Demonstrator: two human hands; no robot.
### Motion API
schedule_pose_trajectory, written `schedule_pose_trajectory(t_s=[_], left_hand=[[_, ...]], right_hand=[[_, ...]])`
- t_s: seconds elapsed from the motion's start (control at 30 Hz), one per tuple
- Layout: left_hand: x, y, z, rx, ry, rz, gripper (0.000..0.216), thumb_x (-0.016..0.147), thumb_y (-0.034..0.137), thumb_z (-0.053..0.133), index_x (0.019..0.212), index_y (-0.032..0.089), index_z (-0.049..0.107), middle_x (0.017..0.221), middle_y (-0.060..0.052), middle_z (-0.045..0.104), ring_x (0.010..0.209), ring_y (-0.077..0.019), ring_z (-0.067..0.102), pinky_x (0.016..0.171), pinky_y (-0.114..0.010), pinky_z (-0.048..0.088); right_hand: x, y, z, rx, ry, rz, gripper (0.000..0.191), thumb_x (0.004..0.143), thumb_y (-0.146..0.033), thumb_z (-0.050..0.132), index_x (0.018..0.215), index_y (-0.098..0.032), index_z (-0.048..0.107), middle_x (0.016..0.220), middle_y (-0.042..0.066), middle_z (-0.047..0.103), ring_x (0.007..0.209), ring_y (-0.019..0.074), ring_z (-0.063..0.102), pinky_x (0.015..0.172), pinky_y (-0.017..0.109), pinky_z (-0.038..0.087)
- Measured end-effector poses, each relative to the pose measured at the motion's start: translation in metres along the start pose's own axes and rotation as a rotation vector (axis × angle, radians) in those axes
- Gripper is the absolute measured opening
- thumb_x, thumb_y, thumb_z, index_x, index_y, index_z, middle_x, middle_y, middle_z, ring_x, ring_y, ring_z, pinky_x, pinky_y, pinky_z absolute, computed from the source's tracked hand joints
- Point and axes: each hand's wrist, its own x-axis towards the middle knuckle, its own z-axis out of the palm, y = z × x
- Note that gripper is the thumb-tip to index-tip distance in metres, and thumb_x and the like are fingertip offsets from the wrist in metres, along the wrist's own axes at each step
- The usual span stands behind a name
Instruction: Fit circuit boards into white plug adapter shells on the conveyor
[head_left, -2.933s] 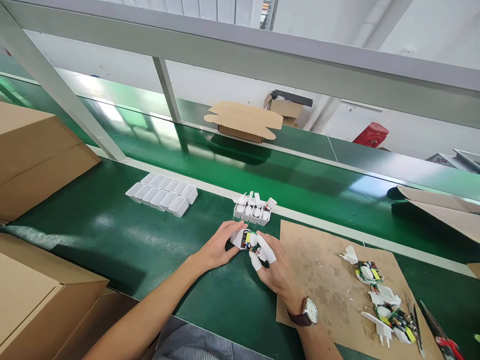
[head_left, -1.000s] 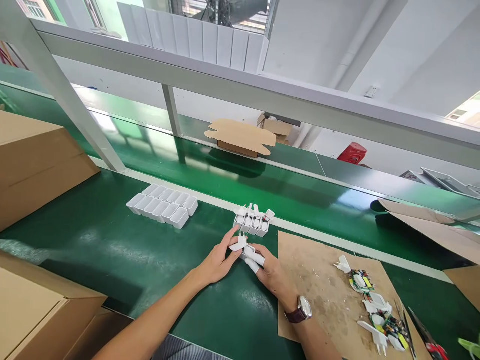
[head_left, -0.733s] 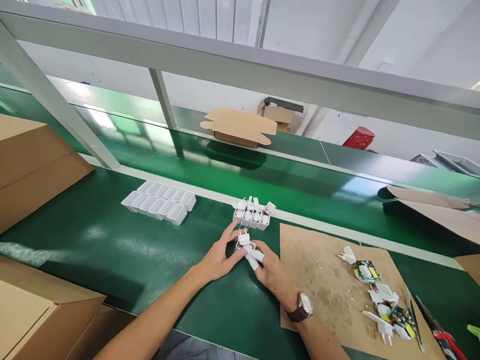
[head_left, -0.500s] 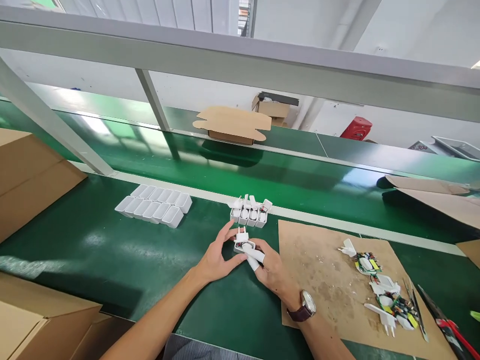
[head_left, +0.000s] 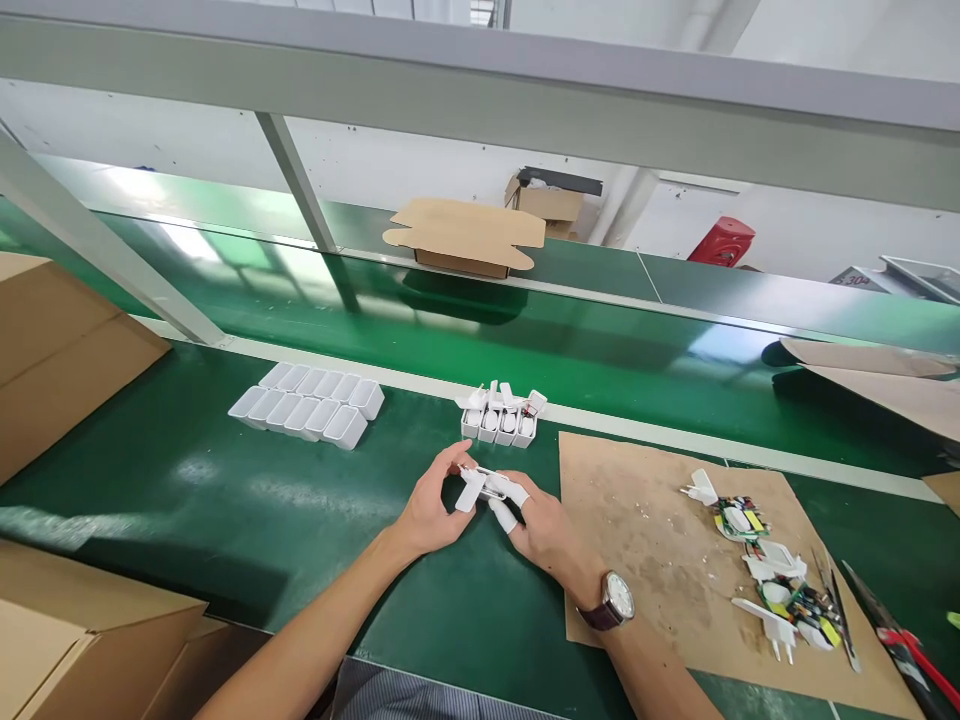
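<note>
My left hand (head_left: 429,513) pinches a white plug cover (head_left: 470,491) at its edge. The cover sits tilted against the left side of an open white charger housing (head_left: 492,481), and its pins are hard to make out. My right hand (head_left: 553,532) grips the housing from the right, with white finger cots on the thumb and forefinger and a watch on the wrist. Just beyond both hands stands a row of several white housings (head_left: 499,430), filled with parts, with plug covers lying loosely on top.
Empty white housings (head_left: 307,410) stand in two rows at left. On the right, a cardboard sheet (head_left: 637,560) carries circuit boards (head_left: 741,520), plug covers and tweezers (head_left: 844,615); red-handled pliers (head_left: 904,645) lie beside them. Cardboard boxes (head_left: 90,620) flank the green bench.
The plug cover has tipped over to the left, its pins no longer pointing away from me. The housing has turned in my hands. The camera view has shifted slightly.
</note>
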Motion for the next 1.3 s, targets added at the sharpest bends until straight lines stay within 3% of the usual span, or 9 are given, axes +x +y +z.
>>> schedule_pose_trajectory(t_s=[0.23, 0.43, 0.67, 0.8, 0.87, 0.97, 1.3], left_hand=[[-0.001, -0.001, 0.0, -0.007, -0.025, -0.028, 0.068, 0.086, 0.014, 0.061, 0.149, 0.026, 0.036, 0.109, -0.006, 0.062, 0.103, -0.021, 0.065, 0.094, -0.041, 0.058], [-0.001, -0.005, 0.001, 0.07, -0.064, -0.079, 0.062, 0.09, 0.02, 0.058, 0.148, 0.026, 0.035, 0.102, -0.004, 0.06, 0.093, -0.0188, 0.064, 0.093, -0.043, 0.059], [-0.002, -0.005, 0.0, 0.079, -0.078, -0.073, 0.066, 0.092, 0.026, 0.063, 0.15, 0.026, 0.032, 0.111, -0.006, 0.063, 0.1, -0.0208, 0.067, 0.096, -0.045, 0.059], [-0.005, 0.006, 0.005, 0.128, -0.052, 0.088, 0.087, 0.083, 0.037, 0.081, 0.153, 0.025, 0.03, 0.128, -0.013, 0.062, 0.114, -0.0287, 0.065, 0.097, -0.049, 0.057], [-0.005, 0.013, 0.01, 0.162, 0.008, 0.196, 0.081, 0.086, 0.034, 0.079, 0.152, 0.026, 0.033, 0.129, -0.015, 0.063, 0.113, -0.0289, 0.066, 0.091, -0.047, 0.059], [-0.003, 0.021, 0.013, 0.183, 0.08, 0.252, 0.071, 0.089, 0.032, 0.075, 0.149, 0.027, 0.038, 0.125, -0.014, 0.067, 0.102, -0.0261, 0.069, 0.084, -0.042, 0.059], [-0.002, 0.021, 0.011, 0.226, 0.063, 0.225, 0.067, 0.091, 0.034, 0.072, 0.148, 0.025, 0.037, 0.123, -0.014, 0.066, 0.1, -0.0254, 0.068, 0.082, -0.043, 0.059]], right_hand=[[0.005, -0.004, -0.004, 0.072, -0.028, 0.015, 0.039, 0.101, -0.02, 0.05, 0.139, -0.027, 0.053, 0.124, 0.009, 0.066, 0.102, 0.0243, 0.07, 0.088, 0.041, 0.063], [0.002, 0.005, -0.005, 0.284, 0.109, -0.001, 0.051, 0.096, -0.026, 0.065, 0.144, -0.028, 0.048, 0.139, 0.012, 0.058, 0.126, 0.0269, 0.061, 0.106, 0.046, 0.055], [0.005, 0.001, 0.0, 0.337, 0.183, 0.057, 0.027, 0.1, -0.027, 0.056, 0.125, -0.025, 0.064, 0.119, 0.011, 0.066, 0.105, 0.0242, 0.067, 0.093, 0.041, 0.06], [0.005, -0.001, 0.01, 0.744, 0.195, 0.25, 0.03, 0.102, -0.04, 0.051, 0.125, -0.025, 0.064, 0.107, 0.008, 0.073, 0.092, 0.0225, 0.073, 0.077, 0.037, 0.064], [0.005, -0.003, 0.014, 0.917, 0.126, 0.332, 0.034, 0.104, -0.045, 0.045, 0.122, -0.024, 0.065, 0.094, 0.007, 0.075, 0.085, 0.0231, 0.075, 0.071, 0.037, 0.065], [0.004, -0.008, 0.015, 0.995, 0.071, 0.392, 0.039, 0.105, -0.05, 0.042, 0.118, -0.023, 0.067, 0.083, 0.006, 0.076, 0.079, 0.0242, 0.076, 0.067, 0.038, 0.064], [0.005, -0.008, 0.017, 1.011, 0.1, 0.419, 0.044, 0.101, -0.057, 0.048, 0.118, -0.022, 0.068, 0.091, 0.008, 0.078, 0.086, 0.0267, 0.077, 0.072, 0.041, 0.065]])
